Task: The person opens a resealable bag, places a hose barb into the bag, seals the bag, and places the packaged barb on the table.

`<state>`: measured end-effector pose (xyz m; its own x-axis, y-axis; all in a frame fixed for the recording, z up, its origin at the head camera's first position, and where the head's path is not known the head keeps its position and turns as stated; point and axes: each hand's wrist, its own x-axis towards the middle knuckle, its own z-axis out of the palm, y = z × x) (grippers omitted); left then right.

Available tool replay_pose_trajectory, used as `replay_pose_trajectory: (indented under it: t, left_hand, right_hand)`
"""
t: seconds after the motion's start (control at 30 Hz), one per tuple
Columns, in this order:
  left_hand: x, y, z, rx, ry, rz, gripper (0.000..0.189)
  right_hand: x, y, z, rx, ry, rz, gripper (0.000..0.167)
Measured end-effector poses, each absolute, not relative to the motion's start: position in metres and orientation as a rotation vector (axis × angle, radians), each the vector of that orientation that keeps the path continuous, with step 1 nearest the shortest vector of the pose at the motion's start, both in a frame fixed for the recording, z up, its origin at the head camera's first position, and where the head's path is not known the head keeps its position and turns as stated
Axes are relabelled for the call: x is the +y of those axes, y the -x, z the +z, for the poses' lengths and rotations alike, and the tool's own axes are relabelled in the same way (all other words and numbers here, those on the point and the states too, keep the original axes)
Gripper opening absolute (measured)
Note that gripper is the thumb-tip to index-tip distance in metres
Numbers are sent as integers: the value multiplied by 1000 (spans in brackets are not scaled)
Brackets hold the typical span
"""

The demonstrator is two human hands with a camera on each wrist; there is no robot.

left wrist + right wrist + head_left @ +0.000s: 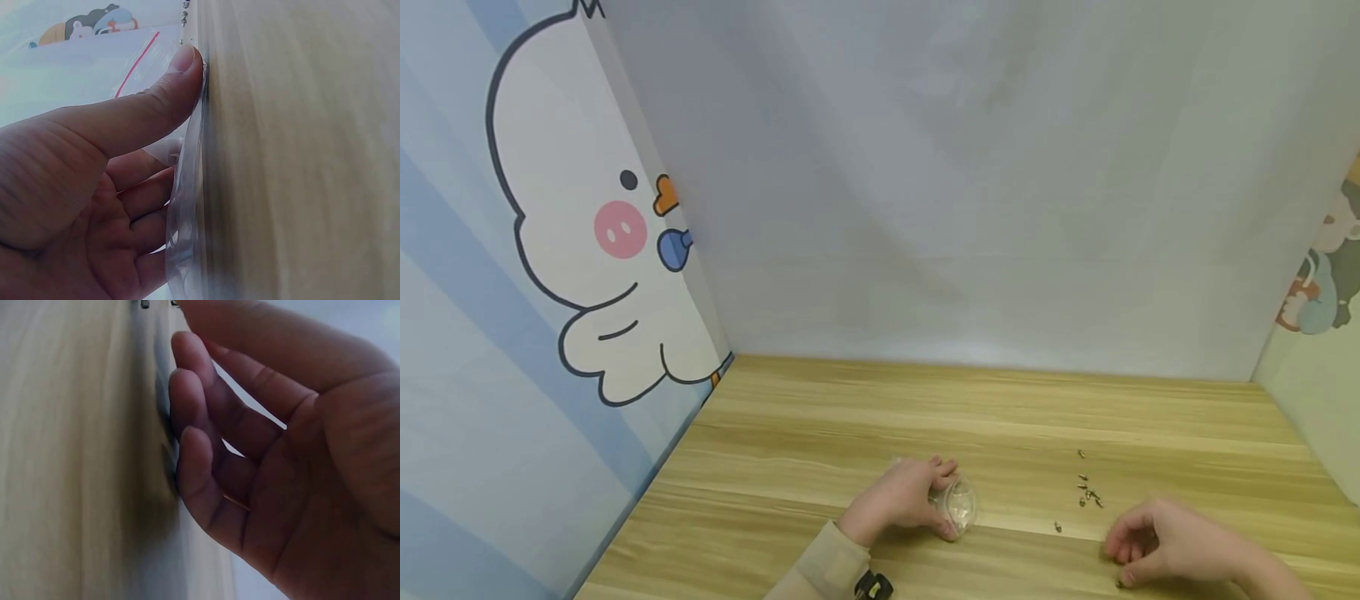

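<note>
At the near middle of the tabletop [820,417], a clear plastic bag [961,505] with a red strip [137,64] turns its rounded mouth rightward. The left hand [898,498] grips it, thumb on the near side and fingers on the far side, probably to keep that mouth spread. Farther right lie loose metal pieces [1088,495], small enough to call for fingertip handling. Nearer right, the right hand [1183,542] curls loosely, its fingers narrowly apart from the thumb; whether the thumb touches the stray piece [1120,584] beneath, I cannot tell.
</note>
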<state>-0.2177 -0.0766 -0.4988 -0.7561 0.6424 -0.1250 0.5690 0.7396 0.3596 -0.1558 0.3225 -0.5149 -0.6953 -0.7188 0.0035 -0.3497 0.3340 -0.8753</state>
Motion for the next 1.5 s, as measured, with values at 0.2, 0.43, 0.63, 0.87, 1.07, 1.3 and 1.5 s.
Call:
replay_pose_trajectory:
  t: [0.2,0.43,0.63,0.87,1.07,1.3,1.5]
  left_hand:
    - [-78,217,-497,2692,-954,462,88]
    - [-78,216,-496,2698,-961,458,87]
    - [-78,218,-498,2699,-955,446,88]
    - [-78,218,-498,2698,-940,454,88]
    - [-78,219,-499,2700,-943,448,88]
    - [-78,219,-499,2700,-939,442,88]
    - [-77,219,-498,2698,-936,434,88]
  right_hand:
    - [321,152,-515,2189,954,-1296,22]
    - [316,148,-513,2153,887,-1322,21]
    - [312,148,-512,2197,887,-1288,18]
    - [312,149,-513,2250,916,-1246,17]
    - [312,149,-513,2266,927,-1236,17]
    - [311,148,-513,2246,894,-1263,15]
    - [311,147,-513,2257,879,-1253,17]
